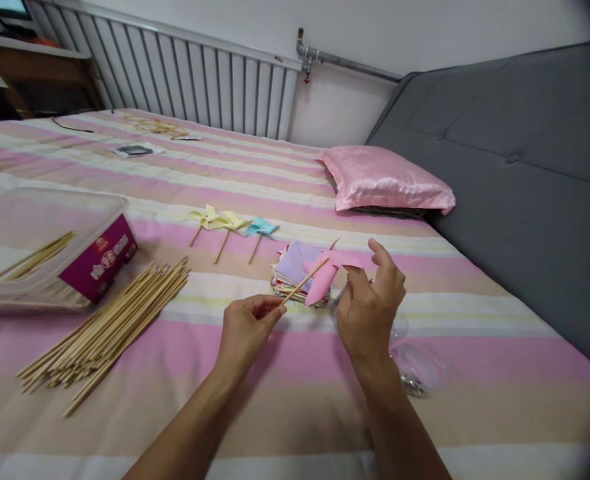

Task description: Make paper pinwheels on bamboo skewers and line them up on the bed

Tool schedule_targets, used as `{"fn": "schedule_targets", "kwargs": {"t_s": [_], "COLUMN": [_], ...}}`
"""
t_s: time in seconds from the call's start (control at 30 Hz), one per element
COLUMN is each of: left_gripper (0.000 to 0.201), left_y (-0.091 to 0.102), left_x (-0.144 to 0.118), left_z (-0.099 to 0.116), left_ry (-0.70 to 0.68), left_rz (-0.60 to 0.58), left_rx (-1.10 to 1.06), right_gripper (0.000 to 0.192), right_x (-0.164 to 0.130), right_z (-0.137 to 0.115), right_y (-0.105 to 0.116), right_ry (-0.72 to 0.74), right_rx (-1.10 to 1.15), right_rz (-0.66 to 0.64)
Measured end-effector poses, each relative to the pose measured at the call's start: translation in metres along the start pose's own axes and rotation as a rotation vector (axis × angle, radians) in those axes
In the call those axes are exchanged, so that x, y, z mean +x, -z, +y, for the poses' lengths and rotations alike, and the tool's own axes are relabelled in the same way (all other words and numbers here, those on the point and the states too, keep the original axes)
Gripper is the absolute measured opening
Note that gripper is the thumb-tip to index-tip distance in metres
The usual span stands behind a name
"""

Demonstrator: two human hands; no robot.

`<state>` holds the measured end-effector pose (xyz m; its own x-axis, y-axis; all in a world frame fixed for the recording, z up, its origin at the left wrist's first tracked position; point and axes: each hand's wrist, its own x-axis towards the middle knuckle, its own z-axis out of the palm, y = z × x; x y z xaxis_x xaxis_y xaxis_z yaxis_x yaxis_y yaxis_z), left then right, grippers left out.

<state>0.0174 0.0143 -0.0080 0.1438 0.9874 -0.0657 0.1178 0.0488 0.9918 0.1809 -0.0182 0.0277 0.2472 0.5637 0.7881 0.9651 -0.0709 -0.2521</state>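
My left hand [249,328] is closed on a thin wooden stick [305,281], pinching it between thumb and fingers. At the stick's far end sits a pink paper pinwheel [321,280], tilted toward the right. My right hand [372,303] has its thumb and index finger at the pinwheel's right blade, seemingly pinching it, with another finger raised. Just beneath and behind the pinwheel lies a stack of coloured paper squares [295,263], lilac on top. Beyond it rest a blue pinwheel [261,228] and two yellow pinwheels [229,221] on sticks.
A pile of wooden sticks [109,327] lies at left beside a clear plastic box [99,257] holding more sticks. Right of my right hand is a clear container with small metal pieces [415,373]. Farther back are a pink pillow [387,177] and a grey headboard [505,140].
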Motion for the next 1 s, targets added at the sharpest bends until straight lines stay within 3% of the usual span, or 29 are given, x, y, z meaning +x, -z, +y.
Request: {"fn": "schedule_targets", "kwargs": {"t_s": [0.67,0.8,1.0], "left_gripper": [0.018,0.020,0.025], "left_y": [0.000,0.000,0.000], "left_x": [-0.002,-0.001,0.000], "left_z": [0.000,0.000,0.006], "left_ry": [-0.024,-0.016,0.044], "left_rz": [-0.015,-0.018,0.018], "left_rx": [-0.028,-0.074,-0.157], "right_gripper": [0.029,0.027,0.029], "right_x": [-0.001,0.001,0.002], "right_z": [0.000,-0.006,-0.016], "right_y": [0.000,0.003,0.012], "right_ry": [-0.005,0.018,0.093], "right_rx": [0.099,0.092,0.163], "right_rz": [0.018,0.079,0.280]}}
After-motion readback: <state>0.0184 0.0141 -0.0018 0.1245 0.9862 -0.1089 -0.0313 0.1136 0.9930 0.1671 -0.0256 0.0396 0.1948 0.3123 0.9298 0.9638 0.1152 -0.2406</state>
